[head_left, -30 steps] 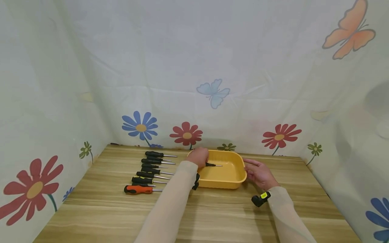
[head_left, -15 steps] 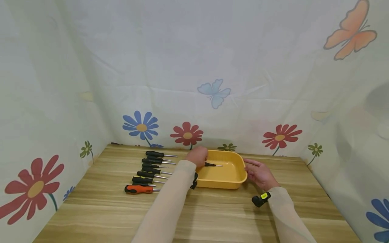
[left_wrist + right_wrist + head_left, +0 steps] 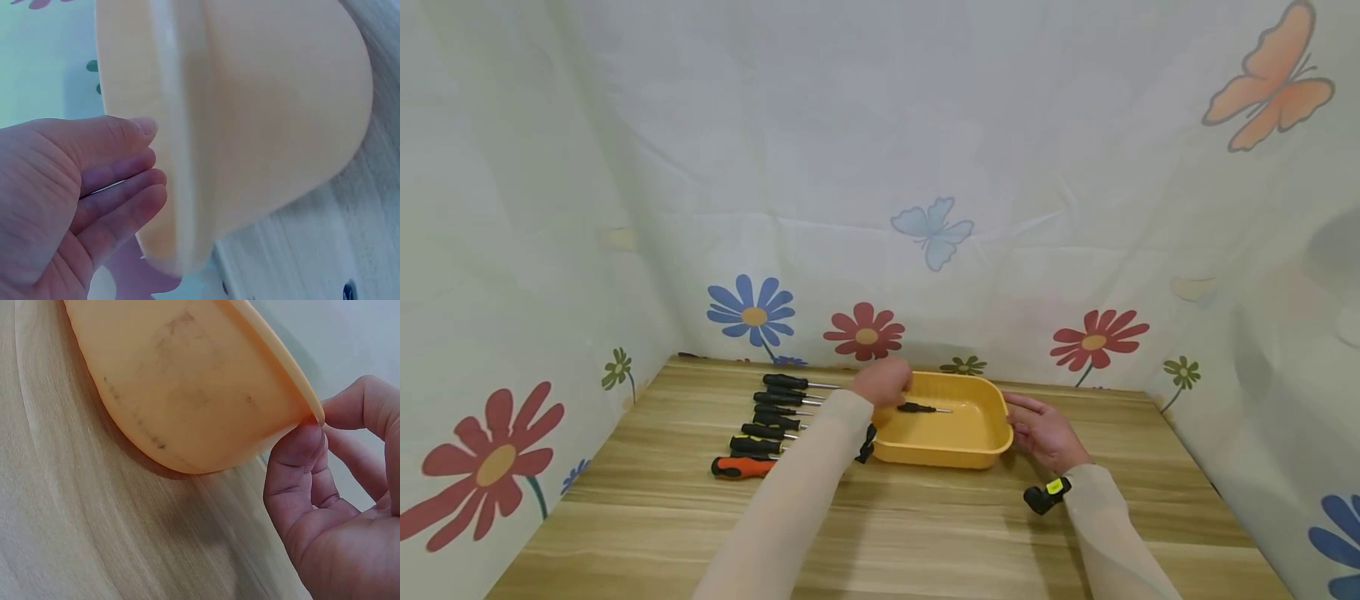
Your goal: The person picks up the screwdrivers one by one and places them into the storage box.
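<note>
Now: both hands at the yellow tray, one screwdriver inside

We see a yellow rectangular plastic tray (image 3: 943, 442) on the wooden desk (image 3: 925, 533), toward the far edge, roughly centred. The left hand (image 3: 883, 383) sits at the tray's left rim. In the left wrist view its fingers (image 3: 119, 181) lie fairly straight and relaxed beside the rim, holding nothing we can make out. From the head view the fingers look bent over the rim, so how far they curl is hard to tell. A small black-handled screwdriver with a thin metal shaft (image 3: 917, 407) lies inside the tray, handle end just beside the left hand, shaft pointing right. Whether the hand touches it we cannot tell.

The right hand (image 3: 1045, 433) is at the tray's right rim, fingers loosely extended. In the right wrist view the thumb tip (image 3: 300, 450) touches the rim edge; the other fingers are loosely curled behind it, not clamped round the rim.

A row of black-handled screwdrivers (image 3: 775, 412) lies on the desk left of the tray, shafts pointing right, running from the far edge toward the near one. An orange-and-black-handled screwdriver (image 3: 741, 467) closes the row at the near end. Flower-and-butterfly printed fabric (image 3: 865, 208) hangs behind and at both sides of the desk.
</note>
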### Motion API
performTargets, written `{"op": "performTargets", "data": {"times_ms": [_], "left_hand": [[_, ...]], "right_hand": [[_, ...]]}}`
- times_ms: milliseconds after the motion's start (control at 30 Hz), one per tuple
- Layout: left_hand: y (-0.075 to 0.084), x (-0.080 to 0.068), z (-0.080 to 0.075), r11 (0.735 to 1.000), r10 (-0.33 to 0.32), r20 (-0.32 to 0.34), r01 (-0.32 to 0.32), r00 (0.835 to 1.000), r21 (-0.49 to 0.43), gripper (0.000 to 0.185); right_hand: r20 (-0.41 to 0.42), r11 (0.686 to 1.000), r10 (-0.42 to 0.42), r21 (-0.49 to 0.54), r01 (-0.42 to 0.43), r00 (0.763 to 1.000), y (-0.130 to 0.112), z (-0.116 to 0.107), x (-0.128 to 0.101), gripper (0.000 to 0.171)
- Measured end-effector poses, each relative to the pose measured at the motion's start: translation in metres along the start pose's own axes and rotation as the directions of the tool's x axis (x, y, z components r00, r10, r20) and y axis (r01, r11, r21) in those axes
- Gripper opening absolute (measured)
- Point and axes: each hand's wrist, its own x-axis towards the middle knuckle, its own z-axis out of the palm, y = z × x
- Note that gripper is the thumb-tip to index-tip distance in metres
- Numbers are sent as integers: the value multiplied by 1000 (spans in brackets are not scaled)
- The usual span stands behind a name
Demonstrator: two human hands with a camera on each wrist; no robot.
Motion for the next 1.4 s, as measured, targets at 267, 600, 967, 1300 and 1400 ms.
{"op": "performTargets", "data": {"times_ms": [267, 600, 967, 1300, 1400], "left_hand": [[-8, -9, -1, 994, 45, -39, -48, 998, -99, 14], [-17, -27, 0, 977, 28, -85, -45, 996, -208, 28], [-14, -52, -11, 944, 34, -138, -78, 990, -322, 34], [-15, -75, -19, 947, 11, -187, -70, 982, -314, 35], [-16, -84, -20, 943, 6, -196, -71, 981, -326, 36]], "right_hand": [[3, 1000, 1, 28, -1, 1000, 1, 1, 0, 53], [19, 999, -15, 39, 14, 1000, 3, -1, 2, 53], [8, 999, -9, 34, 8, 1000, 2, 0, 1, 52], [-9, 1000, 0, 15, 0, 1000, 2, 1, 1, 51], [-4, 1000, -1, 18, 1, 1000, 1, 1, 1, 51]]}}
